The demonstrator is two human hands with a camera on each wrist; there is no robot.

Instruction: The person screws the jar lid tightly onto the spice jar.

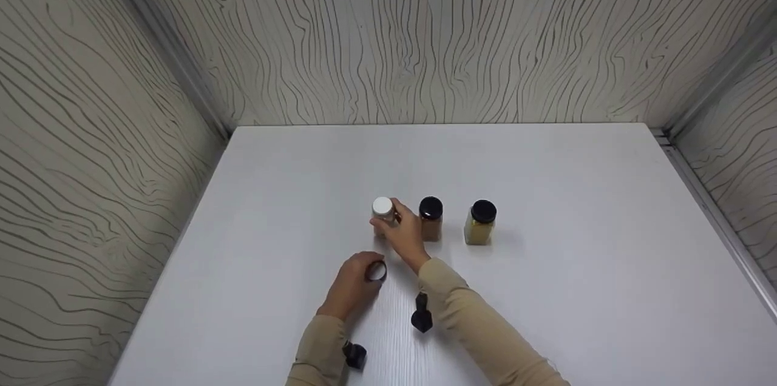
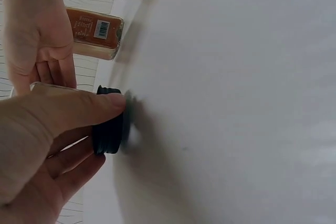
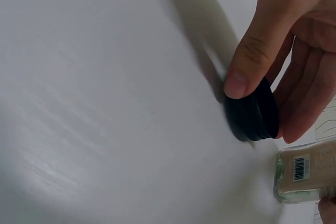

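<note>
My left hand (image 1: 352, 283) pinches a black screw lid (image 2: 109, 129) between thumb and fingers, just above the white table. In the head view the lid's open side faces up toward the camera. My right hand (image 1: 408, 239) grips a glass spice jar (image 3: 302, 174) with pale tan contents, its thumb and fingers around the upper part. This jar stands upright and has a white top (image 1: 382, 206), with a barcode label low on its side. To its right stands a jar of reddish-brown contents (image 1: 431, 228) with a black lid, close to my right hand.
A third jar with yellow contents (image 1: 479, 233) and a black lid stands farther right. Dark wrist devices (image 1: 422, 314) show beside both sleeves. Wood-grain patterned walls (image 1: 388, 40) rise behind and at the sides of the white table (image 1: 583, 204).
</note>
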